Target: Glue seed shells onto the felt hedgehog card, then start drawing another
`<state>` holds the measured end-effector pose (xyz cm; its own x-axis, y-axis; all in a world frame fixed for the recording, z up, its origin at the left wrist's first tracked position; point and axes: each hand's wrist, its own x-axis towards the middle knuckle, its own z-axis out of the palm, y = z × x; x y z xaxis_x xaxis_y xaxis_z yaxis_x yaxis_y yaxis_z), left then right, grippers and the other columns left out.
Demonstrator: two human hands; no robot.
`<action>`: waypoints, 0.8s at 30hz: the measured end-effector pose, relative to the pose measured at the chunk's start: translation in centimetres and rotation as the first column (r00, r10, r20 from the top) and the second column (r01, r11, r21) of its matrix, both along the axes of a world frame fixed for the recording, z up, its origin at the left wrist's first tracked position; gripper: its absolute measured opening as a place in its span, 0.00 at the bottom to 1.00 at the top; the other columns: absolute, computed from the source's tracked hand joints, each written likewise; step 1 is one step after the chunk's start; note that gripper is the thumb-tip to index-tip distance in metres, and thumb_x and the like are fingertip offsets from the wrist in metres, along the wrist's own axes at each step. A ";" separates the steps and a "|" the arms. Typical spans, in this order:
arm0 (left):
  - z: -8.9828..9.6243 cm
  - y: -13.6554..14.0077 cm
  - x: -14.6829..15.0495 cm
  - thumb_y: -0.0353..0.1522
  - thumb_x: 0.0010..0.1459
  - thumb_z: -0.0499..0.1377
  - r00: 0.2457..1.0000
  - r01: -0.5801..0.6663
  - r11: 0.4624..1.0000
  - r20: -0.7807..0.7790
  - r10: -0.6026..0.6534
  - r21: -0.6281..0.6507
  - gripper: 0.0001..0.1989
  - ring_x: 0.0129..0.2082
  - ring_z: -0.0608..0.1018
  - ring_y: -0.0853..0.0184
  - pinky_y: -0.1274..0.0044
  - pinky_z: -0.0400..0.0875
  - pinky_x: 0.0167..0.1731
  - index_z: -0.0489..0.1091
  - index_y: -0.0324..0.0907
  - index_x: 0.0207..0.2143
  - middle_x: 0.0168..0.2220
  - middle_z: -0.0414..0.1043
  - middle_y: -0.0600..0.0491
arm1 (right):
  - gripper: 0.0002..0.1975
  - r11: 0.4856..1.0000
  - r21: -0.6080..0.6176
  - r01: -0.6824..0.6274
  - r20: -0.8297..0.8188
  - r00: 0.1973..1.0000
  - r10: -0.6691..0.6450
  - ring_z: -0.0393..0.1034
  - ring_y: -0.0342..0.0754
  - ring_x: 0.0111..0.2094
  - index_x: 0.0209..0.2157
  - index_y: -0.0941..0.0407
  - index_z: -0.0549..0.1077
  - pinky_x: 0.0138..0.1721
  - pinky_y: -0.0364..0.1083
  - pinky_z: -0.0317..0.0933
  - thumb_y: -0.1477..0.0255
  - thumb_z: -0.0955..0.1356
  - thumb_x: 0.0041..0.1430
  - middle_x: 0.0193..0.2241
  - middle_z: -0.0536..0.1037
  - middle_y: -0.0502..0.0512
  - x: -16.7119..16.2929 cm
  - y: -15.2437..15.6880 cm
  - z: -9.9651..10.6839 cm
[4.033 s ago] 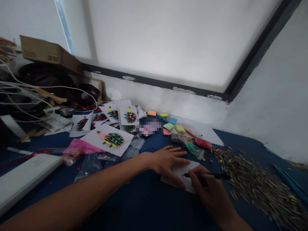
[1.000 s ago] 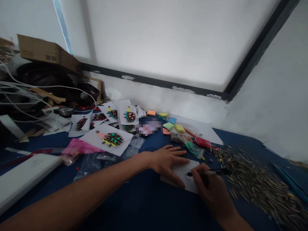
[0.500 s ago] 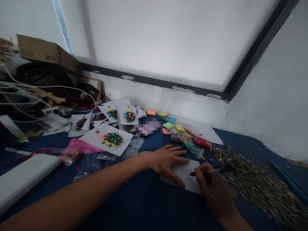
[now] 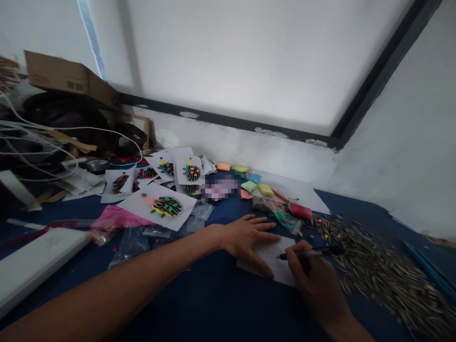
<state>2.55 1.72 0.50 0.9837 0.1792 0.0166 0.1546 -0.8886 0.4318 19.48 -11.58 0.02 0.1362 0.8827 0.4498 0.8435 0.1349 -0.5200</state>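
Note:
My left hand (image 4: 249,240) lies flat with fingers spread, pressing on the left part of a small white sheet of paper (image 4: 285,275). A dark pen (image 4: 318,251) is gripped in my right hand (image 4: 313,280), its tip touching the sheet between my two hands. Rows of small dark marks show on the paper near the tip; their exact shape is too small to tell. Just right of my right hand spreads a large heap of striped sunflower seeds (image 4: 384,270).
White cards (image 4: 185,209) bearing hedgehog figures of seeds and coloured clay lie at the left back. Several clay packets (image 4: 265,190) sit beyond my hands. A white box (image 4: 39,266) stands at the left, a cardboard box (image 4: 53,73) behind, and plastic bags (image 4: 131,244) beside my left forearm.
The pen tip and my right hand have shifted slightly left across the paper. My left hand stays in place.

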 end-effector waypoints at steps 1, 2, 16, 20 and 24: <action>0.0 0.0 0.0 0.59 0.51 0.53 1.000 0.000 1.000 -0.005 0.000 -0.002 0.46 0.68 0.39 0.53 0.59 0.32 0.64 0.47 0.48 0.66 0.69 0.35 0.51 | 0.15 1.000 0.002 -0.001 0.004 1.000 0.001 0.62 0.44 0.11 0.23 0.53 0.65 0.14 0.41 0.53 0.61 0.60 0.60 0.11 0.65 0.45 0.0 0.0 0.0; 0.0 0.0 0.0 0.59 0.51 0.53 1.000 -0.001 1.000 -0.009 0.001 -0.005 0.47 0.68 0.39 0.53 0.59 0.32 0.63 0.47 0.48 0.66 0.69 0.35 0.51 | 0.16 1.000 0.002 -0.002 0.008 1.000 0.001 0.62 0.44 0.11 0.23 0.53 0.65 0.15 0.41 0.53 0.60 0.60 0.60 0.11 0.65 0.45 0.0 0.0 0.0; -0.1 0.1 0.1 0.59 0.50 0.54 1.000 -0.007 1.000 -0.004 0.007 -0.008 0.47 0.68 0.39 0.52 0.58 0.32 0.63 0.47 0.49 0.66 0.69 0.35 0.51 | 0.16 1.000 -0.004 0.000 -0.001 1.000 0.000 0.62 0.44 0.11 0.22 0.52 0.64 0.14 0.41 0.54 0.59 0.60 0.59 0.10 0.64 0.45 -0.3 0.1 0.3; -0.1 0.1 0.0 0.59 0.51 0.54 1.000 0.002 1.000 0.005 -0.002 -0.011 0.46 0.68 0.40 0.54 0.59 0.32 0.63 0.47 0.49 0.66 0.69 0.35 0.50 | 0.15 1.000 0.006 -0.004 -0.005 1.000 0.004 0.61 0.44 0.11 0.22 0.52 0.64 0.14 0.41 0.53 0.61 0.60 0.59 0.10 0.64 0.44 -0.3 0.1 0.3; 0.0 0.0 0.0 0.59 0.51 0.54 1.000 -0.001 1.000 0.000 0.001 -0.009 0.47 0.68 0.40 0.53 0.58 0.32 0.63 0.48 0.48 0.66 0.69 0.36 0.49 | 0.15 1.000 -0.023 -0.009 -0.007 1.000 0.009 0.64 0.45 0.12 0.22 0.52 0.64 0.15 0.41 0.54 0.61 0.60 0.59 0.11 0.67 0.46 -0.2 0.0 0.2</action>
